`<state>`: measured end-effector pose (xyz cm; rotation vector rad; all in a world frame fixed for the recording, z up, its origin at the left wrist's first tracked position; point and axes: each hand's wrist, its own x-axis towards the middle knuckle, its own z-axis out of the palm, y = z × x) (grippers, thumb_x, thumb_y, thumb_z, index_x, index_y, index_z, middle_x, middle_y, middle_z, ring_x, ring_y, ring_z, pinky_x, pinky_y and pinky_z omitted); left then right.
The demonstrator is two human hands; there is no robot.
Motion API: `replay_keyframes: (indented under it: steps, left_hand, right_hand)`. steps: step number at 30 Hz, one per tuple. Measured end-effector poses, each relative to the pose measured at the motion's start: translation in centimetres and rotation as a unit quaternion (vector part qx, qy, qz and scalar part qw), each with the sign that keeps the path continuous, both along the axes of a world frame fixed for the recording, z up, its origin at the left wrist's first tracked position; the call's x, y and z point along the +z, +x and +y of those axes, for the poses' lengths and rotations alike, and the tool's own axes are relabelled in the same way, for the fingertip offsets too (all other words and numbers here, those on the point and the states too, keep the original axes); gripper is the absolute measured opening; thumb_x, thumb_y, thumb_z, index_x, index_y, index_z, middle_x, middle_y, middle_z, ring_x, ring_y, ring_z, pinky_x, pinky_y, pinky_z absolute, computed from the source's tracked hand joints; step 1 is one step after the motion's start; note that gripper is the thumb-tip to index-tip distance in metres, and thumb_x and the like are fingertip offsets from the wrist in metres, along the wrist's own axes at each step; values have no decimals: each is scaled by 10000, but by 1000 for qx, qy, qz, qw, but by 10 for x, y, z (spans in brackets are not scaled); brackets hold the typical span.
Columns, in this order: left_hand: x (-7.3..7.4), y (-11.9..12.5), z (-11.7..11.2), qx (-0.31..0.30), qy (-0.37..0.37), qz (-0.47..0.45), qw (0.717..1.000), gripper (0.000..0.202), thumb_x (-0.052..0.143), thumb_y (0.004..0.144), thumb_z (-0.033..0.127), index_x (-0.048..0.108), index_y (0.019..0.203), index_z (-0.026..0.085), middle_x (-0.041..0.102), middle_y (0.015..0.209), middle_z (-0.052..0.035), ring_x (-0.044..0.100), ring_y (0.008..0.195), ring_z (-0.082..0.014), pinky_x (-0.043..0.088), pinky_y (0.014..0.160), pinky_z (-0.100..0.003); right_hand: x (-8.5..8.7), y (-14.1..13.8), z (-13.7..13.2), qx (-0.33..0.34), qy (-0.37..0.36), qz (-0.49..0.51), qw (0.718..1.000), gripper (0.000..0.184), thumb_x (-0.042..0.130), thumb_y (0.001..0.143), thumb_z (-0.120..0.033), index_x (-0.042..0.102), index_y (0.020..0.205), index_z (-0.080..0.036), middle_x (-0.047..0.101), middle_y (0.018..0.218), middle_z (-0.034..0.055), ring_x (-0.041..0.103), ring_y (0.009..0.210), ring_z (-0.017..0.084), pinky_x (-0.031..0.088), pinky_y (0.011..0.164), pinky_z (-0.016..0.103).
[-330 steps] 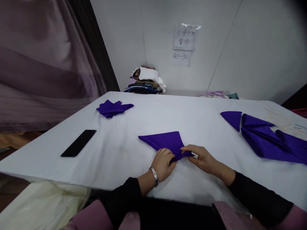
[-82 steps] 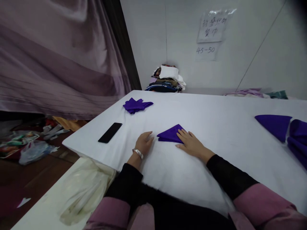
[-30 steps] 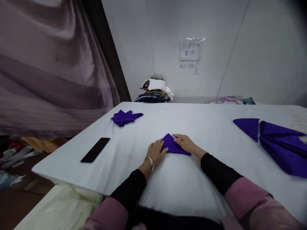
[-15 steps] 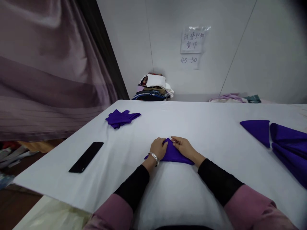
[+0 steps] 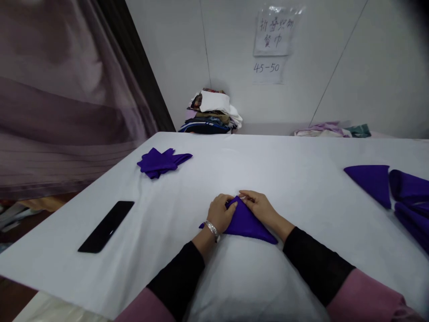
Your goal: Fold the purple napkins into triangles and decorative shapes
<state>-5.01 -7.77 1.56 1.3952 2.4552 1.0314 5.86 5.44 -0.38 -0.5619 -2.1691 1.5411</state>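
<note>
A purple cloth napkin (image 5: 247, 222), folded into a triangle, lies on the white table before me. Its peak points away, and its long edge faces me. My left hand (image 5: 222, 213), with a silver bracelet at the wrist, grips the left side near the peak, thumb on top of the cloth. At the peak's right edge, the fingers of my right hand (image 5: 259, 206) are pinched together on the napkin. The left corner pokes out behind my left wrist; the right corner lies below my right forearm.
A folded purple napkin (image 5: 161, 163) rests at the table's far left, with a black phone (image 5: 107, 227) nearer me. More purple cloths (image 5: 370, 181) lie on the right. Behind the table are a clothes pile (image 5: 214, 112) and handwritten signs (image 5: 273, 38). A mauve curtain (image 5: 60, 98) hangs left.
The view has tilted down slightly and come closer. Both hands stay at the napkin's peak, and the napkin's right corner has shifted a little toward me.
</note>
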Motion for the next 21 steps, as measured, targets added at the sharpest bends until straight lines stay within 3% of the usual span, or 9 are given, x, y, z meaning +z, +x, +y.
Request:
replay_keyframes:
  steps: [3,6,11,21]
  left_hand:
    - [1,-1,1,-2,-14,7,1000,94,569,797,271,624,826,200,632,857,-27,565,842,-187,436,774,-345]
    - [1,-1,1,1,-8,-18,1000,130,587,782,263,627,892,206,650,895,-27,576,872,-191,439,807,-352]
    - [-2,-1,-3,6,2,-55,998,394,600,773,234,547,1164,242,665,971,-20,585,938,-197,431,872,-382]
    - [-4,-3,-3,-26,23,-87,996,521,586,775,215,457,1279,255,685,1031,-11,577,1004,-210,392,937,-422]
  right_hand:
    - [4,-3,8,38,21,-25,999,250,505,753,-167,677,932,-190,685,836,28,619,743,163,493,700,302]
    - [10,-8,18,97,53,-27,994,200,516,733,-143,677,840,-193,677,822,19,612,783,164,476,732,294]
    - [15,-17,33,166,84,-52,981,178,533,725,-144,664,838,-187,660,808,18,588,723,154,465,707,295]
    - [23,-26,48,279,149,-78,946,142,507,753,-97,611,803,-180,609,776,1,544,717,133,423,684,260]
